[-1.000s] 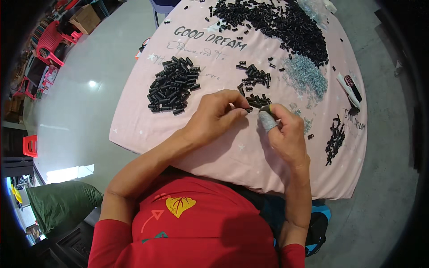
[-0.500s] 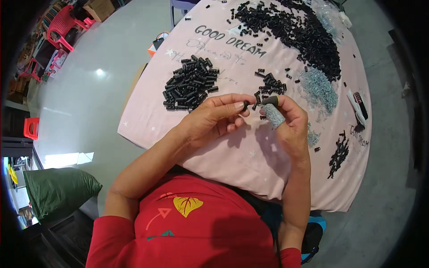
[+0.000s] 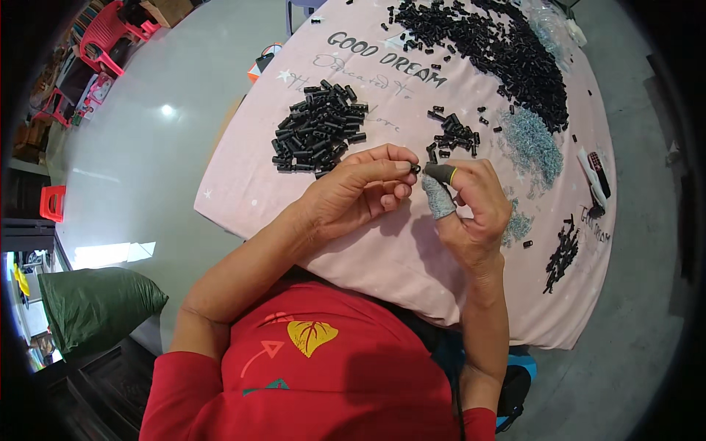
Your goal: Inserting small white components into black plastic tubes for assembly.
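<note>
My left hand [image 3: 360,187] pinches a small black plastic part [image 3: 415,169] between thumb and index finger, its other fingers curled below. Close against that part is my right hand [image 3: 478,202], wearing grey covers on thumb and index finger. Its two covered tips come together beside the part; anything between them is too small to make out. Just beyond the hands lies a small cluster of black parts [image 3: 457,135]. A larger heap of black cylindrical pieces [image 3: 318,126] rests beyond my left forearm.
A pink printed cloth [image 3: 368,268] covers the table. Along its far right stretch a big black heap [image 3: 515,66], a pile of tiny clear bluish pieces [image 3: 535,143] and thin black pieces [image 3: 562,253]. A dark-handled tool [image 3: 597,176] lies by the right edge. A green sack [image 3: 99,309] stands at left.
My right hand has turned, its thumb and index tips now closer together and nearer the left hand's part. The left hand has shifted slightly right. The view has moved a little.
</note>
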Motion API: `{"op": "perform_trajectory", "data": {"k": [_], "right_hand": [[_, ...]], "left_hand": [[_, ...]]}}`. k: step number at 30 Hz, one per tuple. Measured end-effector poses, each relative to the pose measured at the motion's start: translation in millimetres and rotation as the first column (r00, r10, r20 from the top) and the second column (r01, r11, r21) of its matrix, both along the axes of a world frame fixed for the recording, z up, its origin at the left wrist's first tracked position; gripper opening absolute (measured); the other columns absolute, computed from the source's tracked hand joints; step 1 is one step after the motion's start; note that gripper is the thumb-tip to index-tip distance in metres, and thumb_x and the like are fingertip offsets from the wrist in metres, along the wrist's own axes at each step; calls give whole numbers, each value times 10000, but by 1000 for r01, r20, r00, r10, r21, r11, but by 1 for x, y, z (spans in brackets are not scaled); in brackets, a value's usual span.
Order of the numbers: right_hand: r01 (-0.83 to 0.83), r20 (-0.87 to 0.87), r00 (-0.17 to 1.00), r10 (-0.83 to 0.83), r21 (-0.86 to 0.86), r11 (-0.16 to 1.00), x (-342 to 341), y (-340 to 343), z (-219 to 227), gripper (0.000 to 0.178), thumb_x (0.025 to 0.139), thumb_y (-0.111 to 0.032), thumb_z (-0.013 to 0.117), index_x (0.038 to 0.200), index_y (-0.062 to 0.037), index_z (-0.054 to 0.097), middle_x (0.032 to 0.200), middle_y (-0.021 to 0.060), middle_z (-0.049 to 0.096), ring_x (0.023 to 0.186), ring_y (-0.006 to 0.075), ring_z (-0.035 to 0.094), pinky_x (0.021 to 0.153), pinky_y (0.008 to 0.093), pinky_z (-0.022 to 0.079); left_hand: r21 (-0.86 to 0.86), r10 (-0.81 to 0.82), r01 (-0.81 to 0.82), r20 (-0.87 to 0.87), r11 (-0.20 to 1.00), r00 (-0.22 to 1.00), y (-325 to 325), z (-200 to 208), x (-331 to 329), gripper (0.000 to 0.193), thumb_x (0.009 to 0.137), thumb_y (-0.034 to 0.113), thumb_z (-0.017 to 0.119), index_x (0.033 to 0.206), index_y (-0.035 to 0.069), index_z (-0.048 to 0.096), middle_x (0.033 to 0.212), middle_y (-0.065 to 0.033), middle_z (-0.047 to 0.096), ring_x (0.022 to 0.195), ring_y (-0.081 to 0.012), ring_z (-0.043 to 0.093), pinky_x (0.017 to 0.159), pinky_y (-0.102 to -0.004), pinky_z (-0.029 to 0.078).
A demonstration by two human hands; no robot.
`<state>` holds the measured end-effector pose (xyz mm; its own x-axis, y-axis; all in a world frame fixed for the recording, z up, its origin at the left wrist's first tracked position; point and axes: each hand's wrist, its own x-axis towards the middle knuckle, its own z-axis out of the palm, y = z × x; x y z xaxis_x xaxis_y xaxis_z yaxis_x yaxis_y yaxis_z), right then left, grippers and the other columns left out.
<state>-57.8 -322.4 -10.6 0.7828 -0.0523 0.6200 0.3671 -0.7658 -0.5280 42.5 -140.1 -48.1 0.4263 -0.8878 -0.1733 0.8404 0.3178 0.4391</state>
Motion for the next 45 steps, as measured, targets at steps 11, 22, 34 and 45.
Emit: {"op": "perform_trajectory", "data": {"k": [11,22,34,45], "right_hand": [[-12,-102,995,14,28,1000,-2,5,8,253,723,64,707,967,-7,710,929,123,695,825,284,661,721,347,541],[20,-60,998,-28,-118,993,-5,-5,11,267,711,71,700,963,-15,684,918,118,687,809,297,656,708,366,536],[-44,-70,997,32,-172,984,-6,2,17,327,664,75,736,976,-14,693,904,113,690,798,299,661,682,376,544],[-19,-186,980,75,285,958,-7,7,12,203,765,74,733,945,-20,735,909,55,714,759,129,648,599,252,509]], "left_hand": [[88,-38,29,104,996,994,3,3,1,178,941,47,667,1115,42,633,980,-92,732,787,-104,673,655,-201,517],[172,-44,-16,341,985,939,2,6,-1,270,971,116,705,1220,20,667,1010,-61,746,819,-70,673,666,-166,496],[200,-60,-36,453,979,890,7,12,-9,189,978,147,677,1150,71,657,892,13,673,723,-39,589,613,-181,442],[176,18,-168,638,970,770,3,6,-11,124,960,107,658,1076,65,650,881,30,654,730,-22,569,624,-187,430]]}}
